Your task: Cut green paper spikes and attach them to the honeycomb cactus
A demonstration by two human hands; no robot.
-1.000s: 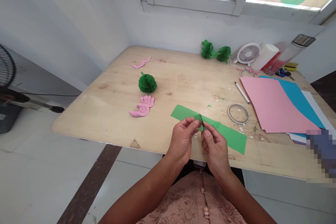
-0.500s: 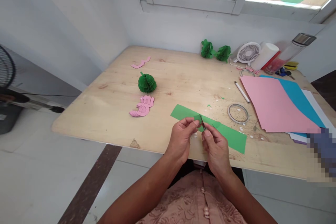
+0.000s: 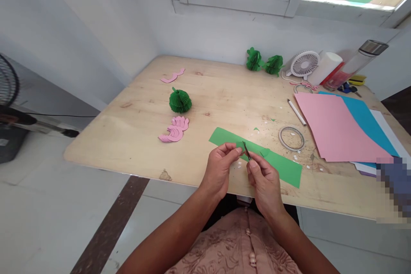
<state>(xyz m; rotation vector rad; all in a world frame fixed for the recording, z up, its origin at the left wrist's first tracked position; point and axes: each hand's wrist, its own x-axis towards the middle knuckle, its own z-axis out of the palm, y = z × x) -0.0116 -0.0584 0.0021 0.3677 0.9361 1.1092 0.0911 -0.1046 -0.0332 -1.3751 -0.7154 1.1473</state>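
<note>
Between thumb and fingers, my left hand (image 3: 219, 167) pinches a small piece of green paper (image 3: 239, 144). My right hand (image 3: 263, 177) grips a small pair of scissors (image 3: 246, 150), with its blades pointing up and away, right at the paper's edge. Most of the scissors' handle is hidden by my fingers. Beneath both hands a long green paper strip (image 3: 287, 168) lies slantwise on the table. A small green scrap (image 3: 265, 153) rests on that strip, just beyond my right fingers.
On the wooden table (image 3: 135, 145) stand a green paper ball (image 3: 180, 101) and pink scalloped cutouts (image 3: 175, 130). To the right lie a tape roll (image 3: 291, 138), a white pen (image 3: 296, 112) and pink sheets (image 3: 340, 130). A small fan (image 3: 303, 65) and a bottle (image 3: 356, 64) stand behind.
My left hand has shifted slightly left with the small green piece, and the scissors have tilted a little. My right hand stays almost where it was.
</note>
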